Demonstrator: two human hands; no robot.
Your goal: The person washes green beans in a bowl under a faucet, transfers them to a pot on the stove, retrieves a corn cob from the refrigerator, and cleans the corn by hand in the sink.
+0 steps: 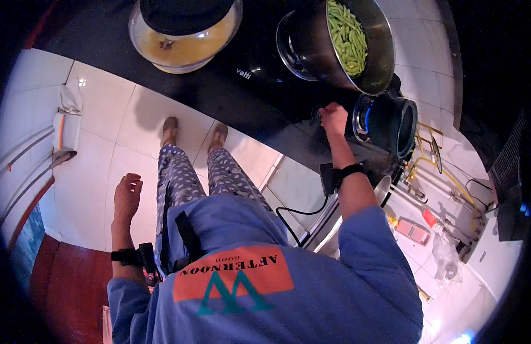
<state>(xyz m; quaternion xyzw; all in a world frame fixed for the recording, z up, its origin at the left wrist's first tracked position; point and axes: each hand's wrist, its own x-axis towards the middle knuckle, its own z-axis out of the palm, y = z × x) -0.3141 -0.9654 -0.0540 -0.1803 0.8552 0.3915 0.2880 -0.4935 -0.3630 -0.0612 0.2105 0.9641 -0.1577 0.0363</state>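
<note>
My right hand is at the front edge of a black glass gas cooktop, its fingers closed around a dark control knob that they mostly hide. Just beyond it, a small dark pot stands over a burner with a blue flame. A large steel pot behind it holds green pods, which look like edamame. My left hand hangs over the floor, loosely curled with a gap between thumb and fingers, and holds nothing.
Left on the counter, a glass bowl holds yellowish liquid under a black round object. Yellow gas piping, a pink grater-like item and a plastic bag are at right. A cable hangs from my right wrist strap.
</note>
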